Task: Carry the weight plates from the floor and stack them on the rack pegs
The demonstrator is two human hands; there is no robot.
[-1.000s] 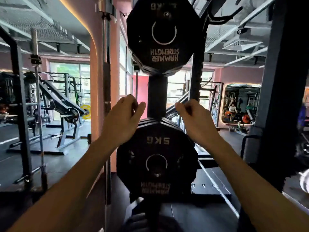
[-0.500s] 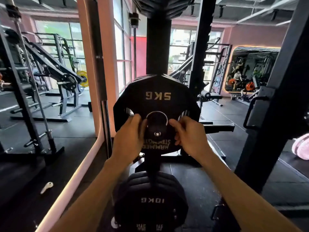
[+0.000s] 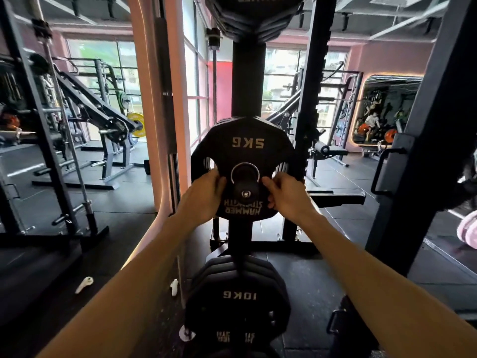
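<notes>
Fingers of the left hand and right hand curl round the grip slots of the 5KG plate, seated on the rack peg. Below hangs a 10KG plate over dark rubber floor; windows and machines fill the gym.

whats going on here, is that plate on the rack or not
A person is working a black 5KG plate onto the middle peg of a weight rack. The left hand and right hand grip it on either side of the centre hole, and the peg end already pokes through. Below it hang 10KG plates, and more plates hang on the peg above.
</notes>
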